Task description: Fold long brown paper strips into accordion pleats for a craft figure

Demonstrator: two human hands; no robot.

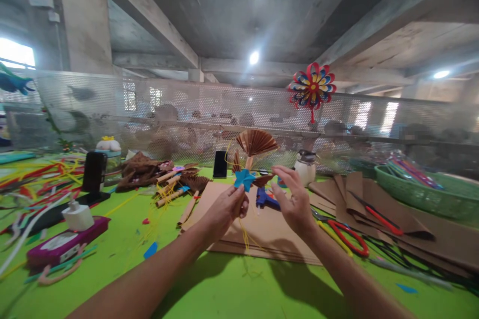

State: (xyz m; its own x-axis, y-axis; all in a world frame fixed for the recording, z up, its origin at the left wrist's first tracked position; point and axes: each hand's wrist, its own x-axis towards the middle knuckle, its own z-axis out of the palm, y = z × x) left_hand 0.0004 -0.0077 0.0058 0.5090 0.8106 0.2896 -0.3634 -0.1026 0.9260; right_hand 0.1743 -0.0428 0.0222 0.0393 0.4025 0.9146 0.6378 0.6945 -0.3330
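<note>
Green basket (pixel 398 192) of colourful strips (pixel 415 172); left hand (pixel 226 209) tight on paper craft (pixel 245 178), right hand (pixel 296 202) loosely spread, apart.

Gray ceil. (pixel 224 10) w/ lit lamp (pixel 254 57) is above perf. partition (pixel 209 102).

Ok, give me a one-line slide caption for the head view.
Left hand holding a brown paper fan with a blue star above cardboard sheets, right hand raised beside it.
</note>
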